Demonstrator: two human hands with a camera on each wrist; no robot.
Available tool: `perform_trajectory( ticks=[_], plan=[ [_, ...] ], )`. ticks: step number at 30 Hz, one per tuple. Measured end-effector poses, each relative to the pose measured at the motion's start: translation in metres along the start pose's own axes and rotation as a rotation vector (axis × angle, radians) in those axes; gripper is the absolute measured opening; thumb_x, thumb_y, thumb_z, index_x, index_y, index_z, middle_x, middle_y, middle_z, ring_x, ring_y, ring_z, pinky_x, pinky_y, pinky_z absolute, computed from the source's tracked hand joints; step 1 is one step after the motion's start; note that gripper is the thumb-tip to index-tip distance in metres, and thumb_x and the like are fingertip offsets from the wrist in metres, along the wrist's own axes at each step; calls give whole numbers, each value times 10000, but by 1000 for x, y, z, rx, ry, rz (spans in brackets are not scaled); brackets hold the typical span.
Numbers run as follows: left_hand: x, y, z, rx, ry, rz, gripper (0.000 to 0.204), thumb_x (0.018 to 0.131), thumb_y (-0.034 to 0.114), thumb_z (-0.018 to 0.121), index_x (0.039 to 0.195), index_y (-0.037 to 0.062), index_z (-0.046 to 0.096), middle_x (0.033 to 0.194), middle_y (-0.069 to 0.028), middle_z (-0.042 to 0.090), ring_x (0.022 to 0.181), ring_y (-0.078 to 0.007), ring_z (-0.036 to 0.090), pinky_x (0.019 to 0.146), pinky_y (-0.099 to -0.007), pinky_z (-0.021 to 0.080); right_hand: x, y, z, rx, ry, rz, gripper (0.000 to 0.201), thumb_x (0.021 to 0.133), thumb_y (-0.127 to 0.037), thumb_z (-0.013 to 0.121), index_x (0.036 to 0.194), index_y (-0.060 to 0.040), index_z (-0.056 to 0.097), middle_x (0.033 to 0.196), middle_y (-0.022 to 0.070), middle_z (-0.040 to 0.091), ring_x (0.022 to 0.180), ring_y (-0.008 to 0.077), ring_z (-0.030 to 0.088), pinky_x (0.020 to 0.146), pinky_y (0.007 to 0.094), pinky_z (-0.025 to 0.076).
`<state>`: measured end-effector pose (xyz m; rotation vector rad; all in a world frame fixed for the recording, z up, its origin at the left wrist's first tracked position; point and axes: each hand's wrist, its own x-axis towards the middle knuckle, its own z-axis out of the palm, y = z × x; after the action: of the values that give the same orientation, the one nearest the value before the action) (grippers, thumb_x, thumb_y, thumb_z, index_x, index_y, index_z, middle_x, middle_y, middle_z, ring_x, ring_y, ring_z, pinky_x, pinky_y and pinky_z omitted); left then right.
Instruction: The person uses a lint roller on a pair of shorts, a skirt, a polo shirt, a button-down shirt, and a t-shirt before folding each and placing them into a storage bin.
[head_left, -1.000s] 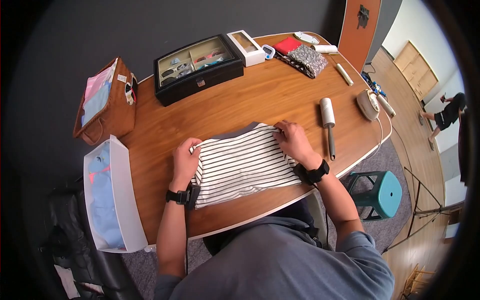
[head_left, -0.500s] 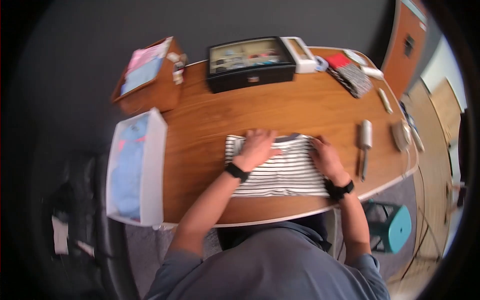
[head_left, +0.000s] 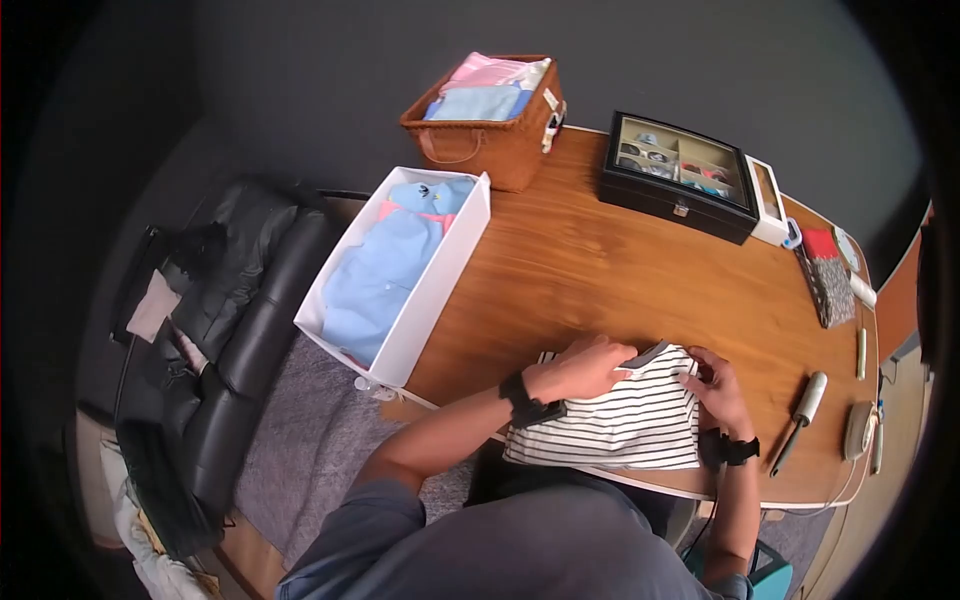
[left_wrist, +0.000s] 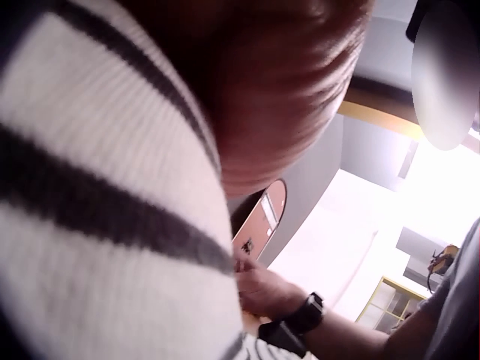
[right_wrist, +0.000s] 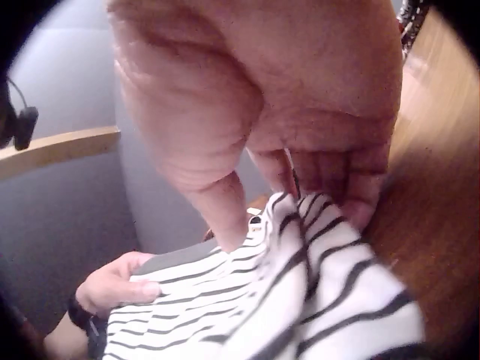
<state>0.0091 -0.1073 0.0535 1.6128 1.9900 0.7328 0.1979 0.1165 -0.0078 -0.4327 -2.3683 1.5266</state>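
Note:
A white shirt with dark stripes and a grey collar (head_left: 625, 425) lies in front of the person at the table's near edge, with part of its left side tucked beneath the left forearm. My left hand (head_left: 585, 368) grips it beside the collar; in the right wrist view that thumb (right_wrist: 139, 291) presses on the top of the cloth. At the shirt's right edge, my right hand (head_left: 720, 392) pinches a fold between thumb and fingers, seen close up as a bunched ridge (right_wrist: 289, 247). Striped cloth (left_wrist: 97, 187) fills much of the left wrist view.
On the wooden table (head_left: 580, 270) stand a white bin with blue clothes (head_left: 455, 285), a brown basket (head_left: 500, 155), a black display case (head_left: 655, 208) and a narrow white box (head_left: 768, 205). Right of the shirt lie a lint roller (head_left: 803, 415) and a small iron (head_left: 858, 430).
The head view has swung left. My left hand has gone from the shirt's left shoulder, across its top, to a grip near the collar. My right hand stays at the right edge.

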Motion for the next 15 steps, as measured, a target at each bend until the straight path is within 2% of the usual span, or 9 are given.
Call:
perform_trajectory(
  ticks=[2, 3, 7, 9, 10, 12, 13, 14, 15],
  plan=[
    [-20, 14, -24, -24, 21, -75, 191, 929, 181, 612, 1013, 9, 607, 812, -238, 649, 765, -429, 621, 685, -495, 476, 8, -4, -4, 394, -88, 303, 430, 861, -98, 752, 1220, 52, 570, 981, 94, 681, 850, 115, 618, 729, 258, 509],
    [-30, 13, -31, 40, 112, -8, 183, 936, 175, 596, 1001, 4, 598, 767, -236, 634, 700, -431, 612, 635, -491, 470, 14, -7, -9, 344, -134, 278, 416, 901, -153, 717, 1252, 7, 561, 976, 90, 688, 799, 98, 625, 669, 239, 514],
    [-59, 17, -81, 54, 255, -38, 172, 936, 159, 588, 1015, 7, 598, 780, -247, 629, 737, -435, 615, 648, -498, 463, 33, 13, -27, 414, -195, 305, 354, 937, -219, 672, 1205, -5, 583, 978, 93, 693, 736, 113, 641, 597, 232, 525],
    [-72, 6, -100, 72, 394, -48, 178, 925, 159, 600, 1022, 10, 606, 803, -251, 620, 777, -443, 608, 663, -496, 464, 35, 20, -30, 545, -128, 279, 295, 953, -225, 649, 1160, -21, 603, 978, 106, 694, 711, 116, 645, 576, 230, 538],
    [-79, 17, -125, 144, 361, -91, 192, 915, 165, 617, 1029, 11, 615, 833, -251, 620, 791, -439, 608, 665, -474, 471, 35, 24, -31, 612, -92, 267, 268, 961, -229, 638, 1138, -29, 613, 978, 113, 695, 699, 117, 647, 565, 229, 545],
    [-92, 16, -159, 315, 429, -188, 199, 900, 159, 645, 1034, 13, 628, 829, -243, 623, 756, -424, 609, 644, -443, 471, 33, 28, -31, 642, -85, 254, 234, 975, -218, 616, 1118, -33, 626, 972, 115, 693, 694, 116, 643, 575, 232, 552],
    [-98, 16, -176, 290, 488, -191, 198, 893, 140, 662, 1030, 0, 636, 815, -242, 622, 706, -396, 618, 636, -411, 479, 32, 28, -31, 643, -74, 241, 228, 979, -214, 608, 1113, -31, 629, 969, 116, 693, 698, 115, 643, 582, 232, 554],
    [-104, 2, -191, 392, 578, -76, 192, 890, 120, 671, 1031, -7, 644, 801, -243, 614, 636, -326, 617, 610, -370, 476, 31, 28, -31, 645, -62, 228, 223, 984, -211, 600, 1108, -28, 632, 967, 116, 692, 703, 115, 644, 589, 232, 557],
    [-111, 18, -211, 414, 559, -166, 201, 897, 120, 668, 1049, -10, 647, 811, -241, 620, 614, -267, 609, 598, -350, 475, 31, 28, -31, 648, -62, 226, 223, 984, -211, 600, 1108, -28, 632, 967, 116, 692, 703, 115, 644, 589, 232, 557]
  ],
)
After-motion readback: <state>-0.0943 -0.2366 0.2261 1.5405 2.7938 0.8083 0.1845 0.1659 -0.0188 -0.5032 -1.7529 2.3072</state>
